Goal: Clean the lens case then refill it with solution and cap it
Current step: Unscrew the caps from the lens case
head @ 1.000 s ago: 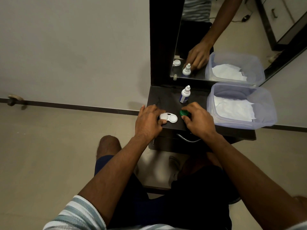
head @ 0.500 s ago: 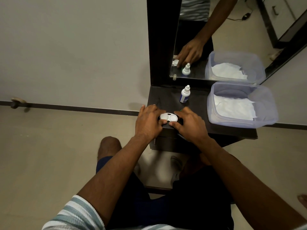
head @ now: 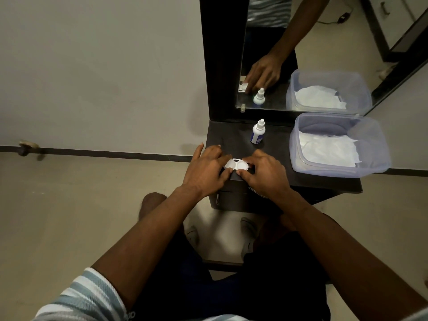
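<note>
I had the dark table [head: 273,181] in front of me, pushed against the wall with a mirror [head: 301,42] rising from its far edge. The biggest thing on it was the clear plastic tub [head: 379,144] at the right, with white tissue [head: 328,151] lying crumpled in its bottom; I judged that soft, light and easy to pluck from any corner.

Far of centre stood the small white solution bottle [head: 257,133], upright, cap on, well apart from my hands. It looked light and squeezable, so I would take it round the body, not the thin nozzle.

The lens case [head: 236,165] lay flat near the table's near edge, between my hands, both round wells showing white. I judged it a stiff little piece of moulded plastic, very light and smooth, likely to skid on the slick tabletop or flip if pressed on one well only. The narrow bridge between the wells seemed the surest place to pinch.

My left hand [head: 206,172] had its fingers curled onto the case's left end, holding it down. My right hand [head: 264,174] was at the right end, fingertips bent against that well; whether it truly gripped the case or hid a cap under the fingers I could not tell.
</note>
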